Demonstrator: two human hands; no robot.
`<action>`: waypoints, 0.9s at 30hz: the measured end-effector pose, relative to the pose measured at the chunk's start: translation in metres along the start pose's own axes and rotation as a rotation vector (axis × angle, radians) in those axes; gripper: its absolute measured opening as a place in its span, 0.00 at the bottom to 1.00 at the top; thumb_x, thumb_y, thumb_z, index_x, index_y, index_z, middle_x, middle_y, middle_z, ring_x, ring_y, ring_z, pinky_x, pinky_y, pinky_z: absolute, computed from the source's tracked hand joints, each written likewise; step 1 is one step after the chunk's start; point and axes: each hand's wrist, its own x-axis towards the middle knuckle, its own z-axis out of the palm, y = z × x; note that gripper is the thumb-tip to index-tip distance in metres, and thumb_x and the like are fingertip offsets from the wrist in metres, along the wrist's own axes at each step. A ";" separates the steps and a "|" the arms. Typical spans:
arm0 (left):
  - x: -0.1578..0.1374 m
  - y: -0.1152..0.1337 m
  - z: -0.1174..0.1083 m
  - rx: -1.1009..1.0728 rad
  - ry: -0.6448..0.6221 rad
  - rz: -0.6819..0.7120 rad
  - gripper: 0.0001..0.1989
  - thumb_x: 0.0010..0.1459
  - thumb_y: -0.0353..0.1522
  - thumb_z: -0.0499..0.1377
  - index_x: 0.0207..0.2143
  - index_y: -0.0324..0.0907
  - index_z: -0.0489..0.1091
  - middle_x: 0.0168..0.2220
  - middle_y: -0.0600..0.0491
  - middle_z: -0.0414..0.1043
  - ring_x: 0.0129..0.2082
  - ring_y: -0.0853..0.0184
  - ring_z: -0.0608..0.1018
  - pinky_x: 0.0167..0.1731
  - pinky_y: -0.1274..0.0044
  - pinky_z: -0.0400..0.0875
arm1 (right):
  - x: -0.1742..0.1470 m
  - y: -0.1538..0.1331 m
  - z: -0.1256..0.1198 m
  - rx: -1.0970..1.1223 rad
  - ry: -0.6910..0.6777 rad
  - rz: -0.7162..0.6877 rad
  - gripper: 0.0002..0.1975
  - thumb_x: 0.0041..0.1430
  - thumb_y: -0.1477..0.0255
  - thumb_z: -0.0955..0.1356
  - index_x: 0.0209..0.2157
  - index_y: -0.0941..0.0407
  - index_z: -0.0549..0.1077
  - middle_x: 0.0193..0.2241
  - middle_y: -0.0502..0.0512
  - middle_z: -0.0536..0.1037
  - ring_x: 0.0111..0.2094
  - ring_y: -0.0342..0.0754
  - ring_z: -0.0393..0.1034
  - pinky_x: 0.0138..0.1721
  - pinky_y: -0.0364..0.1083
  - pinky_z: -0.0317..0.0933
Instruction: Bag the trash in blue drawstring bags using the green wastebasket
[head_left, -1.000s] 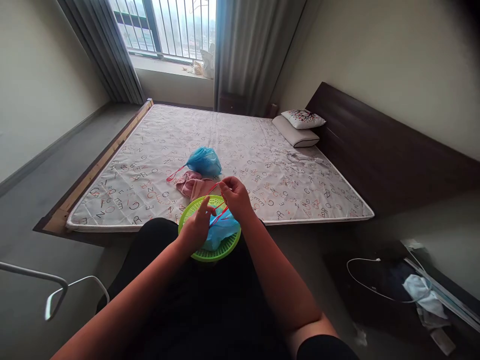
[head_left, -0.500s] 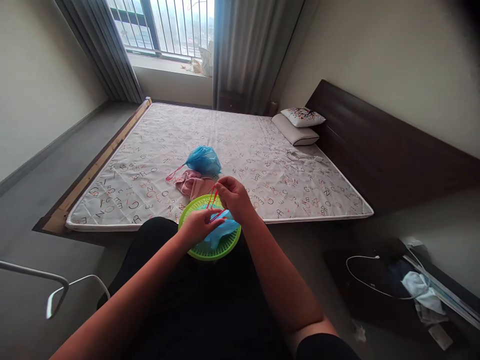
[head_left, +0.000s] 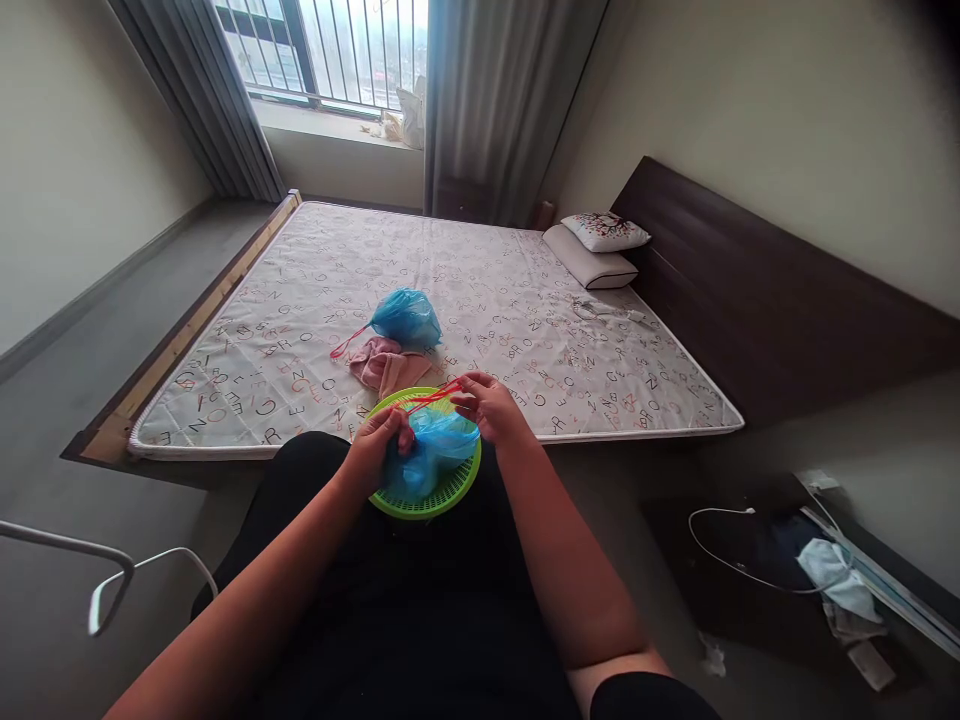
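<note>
A green plastic basket (head_left: 459, 497) rests on my lap, with a blue plastic bag (head_left: 431, 462) inside it. Red drawstrings (head_left: 433, 397) from that bag stretch between my two hands above the basket's rim. My left hand (head_left: 379, 442) pinches the strings at their left end. My right hand (head_left: 486, 404) has the other end between thumb and fingers. Just beyond the basket a pink cloth (head_left: 386, 366) lies crumpled on the mattress (head_left: 495, 300). Behind the cloth sits a second blue plastic bag (head_left: 407, 318), closed up, its red drawstring trailing to the left.
Two pillows (head_left: 592, 258) lie by the dark headboard (head_left: 720, 240). A low dark surface (head_left: 705, 560) at right carries a white cable (head_left: 720, 512) and a white crumpled item (head_left: 832, 572). A bent metal tube (head_left: 67, 540) juts in at left.
My hands have moved apart sideways, the right one to the right and slightly down. The red drawstrings now run taut between them, and more of the blue bag shows.
</note>
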 end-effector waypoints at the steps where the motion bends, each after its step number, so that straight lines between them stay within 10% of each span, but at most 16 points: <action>1: 0.000 0.000 0.000 -0.048 0.043 -0.002 0.22 0.56 0.47 0.75 0.30 0.40 0.71 0.21 0.56 0.69 0.21 0.72 0.71 0.26 0.80 0.69 | 0.000 0.002 -0.002 0.001 0.023 0.000 0.20 0.47 0.65 0.81 0.36 0.53 0.72 0.31 0.45 0.79 0.28 0.43 0.75 0.32 0.43 0.68; 8: 0.006 0.000 0.006 -0.194 0.340 -0.249 0.10 0.66 0.33 0.68 0.38 0.38 0.72 0.32 0.47 0.81 0.22 0.71 0.79 0.24 0.81 0.76 | -0.012 0.022 0.002 -0.057 -0.116 -0.299 0.22 0.47 0.55 0.80 0.36 0.53 0.74 0.32 0.48 0.78 0.33 0.44 0.74 0.37 0.44 0.69; 17: 0.008 0.026 0.002 -0.416 0.255 -0.466 0.07 0.68 0.29 0.66 0.37 0.38 0.71 0.27 0.57 0.75 0.15 0.78 0.71 0.16 0.87 0.68 | -0.049 0.035 0.005 -0.790 -0.773 -0.447 0.06 0.63 0.67 0.72 0.33 0.55 0.78 0.33 0.51 0.79 0.36 0.46 0.72 0.42 0.47 0.67; 22: 0.006 0.034 -0.005 -0.455 0.083 -0.452 0.09 0.69 0.29 0.66 0.34 0.38 0.72 0.23 0.59 0.67 0.16 0.79 0.69 0.17 0.90 0.66 | -0.040 0.038 -0.005 -0.774 -0.681 -0.459 0.08 0.63 0.65 0.72 0.34 0.55 0.78 0.33 0.52 0.79 0.36 0.47 0.72 0.41 0.47 0.66; 27: 0.006 0.036 -0.013 -0.182 -0.161 -0.300 0.15 0.58 0.36 0.75 0.31 0.35 0.76 0.23 0.54 0.70 0.20 0.75 0.72 0.21 0.85 0.69 | -0.027 0.041 -0.002 -0.471 -0.261 -0.661 0.14 0.67 0.64 0.68 0.50 0.51 0.79 0.55 0.57 0.80 0.51 0.51 0.74 0.54 0.51 0.69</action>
